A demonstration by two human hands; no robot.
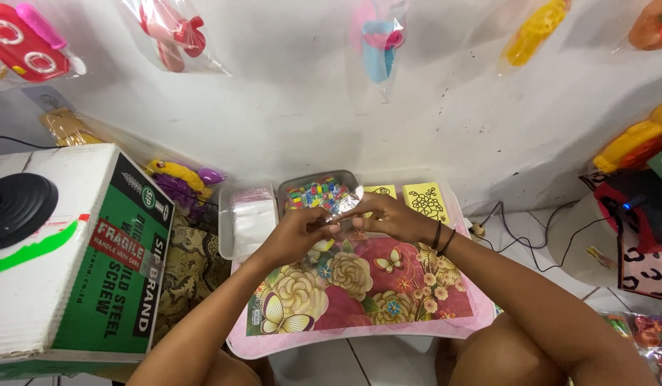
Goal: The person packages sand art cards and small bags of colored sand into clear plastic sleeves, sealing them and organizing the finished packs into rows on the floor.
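My left hand (296, 232) and my right hand (388, 214) meet above the far part of a small pink table with a flower print (359, 286). Together they pinch a small clear plastic bag (343, 209) with a few coloured bits in it. Just behind the hands stands a clear tray of several small colourful pieces (318, 193). A tray with a stack of clear plastic bags (246, 214) sits to the left of it. Dark bands circle my right wrist.
A large white and green cardboard box (73, 250) with a black round object on top stands at the left. Yellow patterned cards (425, 200) lie at the back right. Packaged toys hang on the white wall (288, 107). Cables and a pink patterned item (645, 264) are at the right.
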